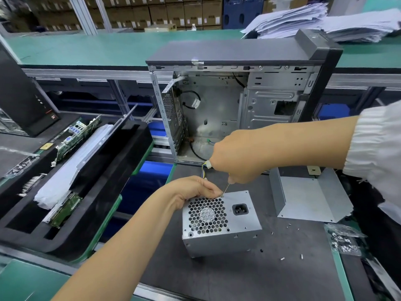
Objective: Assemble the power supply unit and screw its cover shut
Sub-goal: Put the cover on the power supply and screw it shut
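Note:
A grey metal power supply unit (219, 222) stands on the dark mat, its honeycomb fan grille and black power socket facing up. My left hand (195, 190) grips its far top edge, fingertips pinched at a screw by the far corner. My right hand (234, 157) is above it and holds a thin screwdriver (226, 189) whose tip touches that screw. Coloured wires with a white plug (207, 165) show behind my right hand. A bent grey metal cover (310, 196) lies to the right of the unit.
An open computer case (234, 101) stands behind the work area. Loose screws (288, 242) lie on the mat at the right, beside a plastic bag of screws (345, 240). A black foam tray (91, 170) with circuit boards sits at the left. Paper stacks (314, 20) lie far back.

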A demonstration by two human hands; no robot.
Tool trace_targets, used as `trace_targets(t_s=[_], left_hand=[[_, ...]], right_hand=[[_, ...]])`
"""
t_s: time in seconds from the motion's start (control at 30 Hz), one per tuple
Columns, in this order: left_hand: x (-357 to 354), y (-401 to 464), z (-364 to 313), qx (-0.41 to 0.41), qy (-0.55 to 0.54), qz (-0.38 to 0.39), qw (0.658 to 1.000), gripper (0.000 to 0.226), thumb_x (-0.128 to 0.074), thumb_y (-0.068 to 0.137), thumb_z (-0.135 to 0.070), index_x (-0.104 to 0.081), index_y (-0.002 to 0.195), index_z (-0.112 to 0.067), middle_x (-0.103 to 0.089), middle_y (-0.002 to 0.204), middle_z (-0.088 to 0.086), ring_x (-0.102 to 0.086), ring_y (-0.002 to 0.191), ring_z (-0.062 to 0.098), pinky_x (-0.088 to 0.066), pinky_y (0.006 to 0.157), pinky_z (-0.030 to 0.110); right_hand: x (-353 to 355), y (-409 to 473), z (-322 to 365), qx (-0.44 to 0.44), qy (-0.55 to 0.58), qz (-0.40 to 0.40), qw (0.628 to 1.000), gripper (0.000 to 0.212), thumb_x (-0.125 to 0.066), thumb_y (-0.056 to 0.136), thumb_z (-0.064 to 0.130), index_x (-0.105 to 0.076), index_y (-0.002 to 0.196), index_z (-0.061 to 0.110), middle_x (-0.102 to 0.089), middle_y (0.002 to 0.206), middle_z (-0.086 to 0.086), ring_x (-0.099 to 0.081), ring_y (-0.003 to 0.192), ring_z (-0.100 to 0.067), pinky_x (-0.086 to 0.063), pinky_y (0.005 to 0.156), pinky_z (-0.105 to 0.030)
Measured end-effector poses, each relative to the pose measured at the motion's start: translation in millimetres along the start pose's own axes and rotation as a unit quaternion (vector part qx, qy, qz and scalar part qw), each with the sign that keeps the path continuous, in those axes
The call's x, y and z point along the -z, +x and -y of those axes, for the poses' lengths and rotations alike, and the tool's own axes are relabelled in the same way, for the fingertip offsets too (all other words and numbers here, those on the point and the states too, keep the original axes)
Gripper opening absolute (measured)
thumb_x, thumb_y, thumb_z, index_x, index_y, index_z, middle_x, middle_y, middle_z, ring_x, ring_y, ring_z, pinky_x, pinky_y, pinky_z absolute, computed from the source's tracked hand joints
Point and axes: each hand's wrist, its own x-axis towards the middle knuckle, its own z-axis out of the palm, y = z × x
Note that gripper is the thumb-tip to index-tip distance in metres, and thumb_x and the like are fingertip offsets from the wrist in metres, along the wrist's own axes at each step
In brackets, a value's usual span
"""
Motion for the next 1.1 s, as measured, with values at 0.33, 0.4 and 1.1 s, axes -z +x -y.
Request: trace_targets(t_s=[0.33,0.4,1.1], left_hand=[[4,-2,7,-0.054,0.041,0.000,0.998,0.021,-0.068,0.090,-0.019,-0.074,0.105,-0.005,-0.075,0.090,-0.001,-0.070,0.077,0.008,-0.051,0.073,0.022],[1,0,10,-0.095,0.068,-0.025,0.993,0.019,-0.072,0.087,-0.025,-0.076,0.100,-0.012,-0.076,0.091,-0.002,-0.070,0.082,0.008,-0.050,0.079,0.024],[-40,-59,104,-0.176,-0.090,-0.308,0.931,0.036,-0.061,0.080,-0.055,-0.073,0.101,-0.027,-0.073,0.104,-0.007,-0.064,0.099,0.007,-0.044,0.087,0.027]], right_hand=[[-52,-40,-10,-0.146,0.219,-0.025,0.964,0.044,-0.038,0.096,0.052,-0.042,0.074,0.014,-0.043,0.068,0.000,-0.044,0.061,-0.019,-0.034,0.054,-0.032],[-79,-48,0,-0.193,0.283,-0.058,0.938,0.040,-0.045,0.092,0.054,-0.045,0.083,0.016,-0.045,0.071,0.003,-0.044,0.065,-0.018,-0.031,0.052,-0.032],[-254,-62,124,-0.355,0.581,-0.021,0.732,0.021,-0.072,0.078,0.037,-0.057,0.081,0.022,-0.056,0.082,0.004,-0.054,0.081,-0.021,-0.035,0.057,-0.027]])
